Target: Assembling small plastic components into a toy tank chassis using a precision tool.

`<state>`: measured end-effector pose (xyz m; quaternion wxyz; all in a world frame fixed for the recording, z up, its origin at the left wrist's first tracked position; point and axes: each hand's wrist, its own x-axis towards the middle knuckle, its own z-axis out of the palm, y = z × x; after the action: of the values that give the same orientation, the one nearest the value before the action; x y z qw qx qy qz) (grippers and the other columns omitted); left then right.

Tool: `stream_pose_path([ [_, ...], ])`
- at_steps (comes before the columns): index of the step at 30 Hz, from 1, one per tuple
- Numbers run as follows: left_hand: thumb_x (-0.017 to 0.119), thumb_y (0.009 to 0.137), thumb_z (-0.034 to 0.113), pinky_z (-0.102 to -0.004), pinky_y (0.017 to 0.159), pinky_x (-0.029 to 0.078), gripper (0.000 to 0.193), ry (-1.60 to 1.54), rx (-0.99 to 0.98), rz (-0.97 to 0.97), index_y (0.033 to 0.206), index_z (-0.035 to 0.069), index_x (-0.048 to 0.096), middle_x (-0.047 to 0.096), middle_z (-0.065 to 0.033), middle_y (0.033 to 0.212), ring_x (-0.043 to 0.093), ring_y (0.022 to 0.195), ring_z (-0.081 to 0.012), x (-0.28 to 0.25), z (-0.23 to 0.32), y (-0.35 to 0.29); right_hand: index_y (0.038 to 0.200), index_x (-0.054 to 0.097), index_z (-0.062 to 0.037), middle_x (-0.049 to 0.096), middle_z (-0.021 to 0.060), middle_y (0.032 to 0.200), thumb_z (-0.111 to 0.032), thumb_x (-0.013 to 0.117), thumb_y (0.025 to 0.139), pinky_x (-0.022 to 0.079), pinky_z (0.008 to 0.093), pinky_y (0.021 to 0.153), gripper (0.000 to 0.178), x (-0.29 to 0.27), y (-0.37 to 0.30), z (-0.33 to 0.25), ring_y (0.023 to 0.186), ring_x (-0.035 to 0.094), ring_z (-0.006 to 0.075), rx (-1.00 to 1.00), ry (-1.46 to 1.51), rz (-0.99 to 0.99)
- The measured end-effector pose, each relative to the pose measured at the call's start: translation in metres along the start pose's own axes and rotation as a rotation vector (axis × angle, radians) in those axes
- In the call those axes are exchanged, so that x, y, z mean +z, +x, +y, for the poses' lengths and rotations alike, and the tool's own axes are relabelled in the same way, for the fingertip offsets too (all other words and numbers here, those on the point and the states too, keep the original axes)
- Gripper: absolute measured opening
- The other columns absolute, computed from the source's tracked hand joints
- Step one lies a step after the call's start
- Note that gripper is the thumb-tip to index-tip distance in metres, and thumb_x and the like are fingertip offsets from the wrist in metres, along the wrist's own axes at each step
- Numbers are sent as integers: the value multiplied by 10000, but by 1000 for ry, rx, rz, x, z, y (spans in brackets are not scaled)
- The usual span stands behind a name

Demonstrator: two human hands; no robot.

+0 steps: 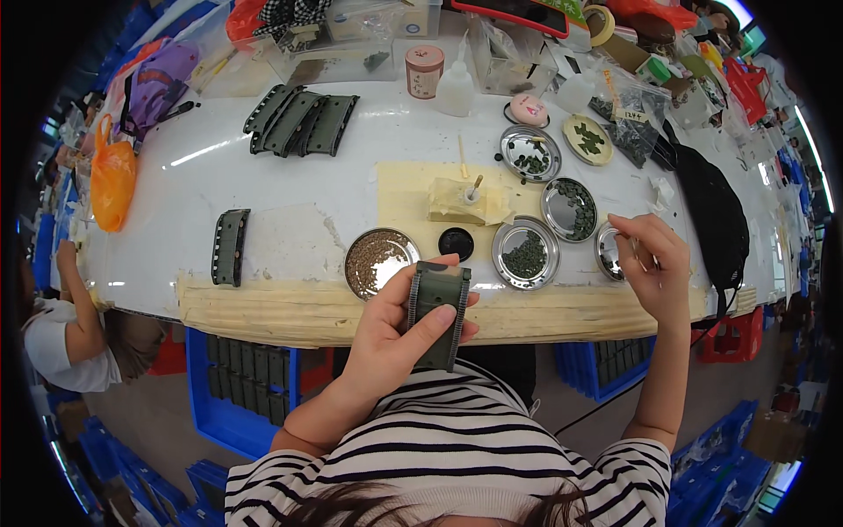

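Observation:
My left hand (382,338) is wrapped round a dark green plastic housing (436,307) with ridged long sides, its thumb lying on the face. At the right, my right hand (657,263) is raised by a small round metal dish (604,255), partly covering it. Its fingers are curled in a loose pinch; anything between them is too small to make out. Near the hands are a metal dish of brown bits (379,263), a black round cap (456,243), and metal dishes with small dark green parts (525,253) and flat grey-green pieces (571,211).
A taped block with a small stick (470,200) stands mid-table. Similar green housings lie in a stack (300,121), and one sits alone (230,248). A white squeeze bottle (455,88) stands behind. At right lies a black bag (707,206). Another person's arm (81,307) shows far left.

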<state>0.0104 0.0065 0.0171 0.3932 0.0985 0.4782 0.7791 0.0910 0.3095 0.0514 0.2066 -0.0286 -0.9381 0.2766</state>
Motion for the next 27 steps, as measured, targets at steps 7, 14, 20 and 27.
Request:
stream_pose_path([
  [7, 517, 954, 43, -303, 843, 546, 422, 91, 84, -3, 1357, 10, 399, 618, -121, 1112, 643, 946, -166, 3, -7, -2, 986, 707, -30, 668, 68, 768, 98, 699, 716, 460, 259, 534, 299, 41, 5, -73, 625, 618, 155, -215, 205, 26],
  [14, 511, 947, 0, -227, 830, 482, 412, 171, 183, 14, 1345, -14, 407, 591, -63, 1081, 605, 940, -100, 4, -12, -6, 964, 706, -34, 704, 75, 807, 41, 724, 751, 461, 241, 512, 226, 72, 9, -104, 605, 632, 143, -51, 460, -58],
  [20, 549, 914, -4, -254, 848, 463, 445, 549, 443, 30, 1341, -29, 425, 599, -104, 1120, 605, 957, -137, -6, -21, -3, 916, 686, -31, 694, 71, 806, 27, 739, 744, 476, 257, 533, 190, 86, 11, -114, 620, 628, 143, -84, 523, -15],
  [27, 535, 888, -28, -324, 944, 427, 560, 696, 515, -15, 1407, -35, 324, 528, -207, 1241, 563, 1109, -291, -2, -16, -2, 887, 660, -13, 606, 75, 832, 25, 730, 744, 488, 286, 570, 164, 91, 16, -119, 681, 617, 198, -259, 397, 32],
])
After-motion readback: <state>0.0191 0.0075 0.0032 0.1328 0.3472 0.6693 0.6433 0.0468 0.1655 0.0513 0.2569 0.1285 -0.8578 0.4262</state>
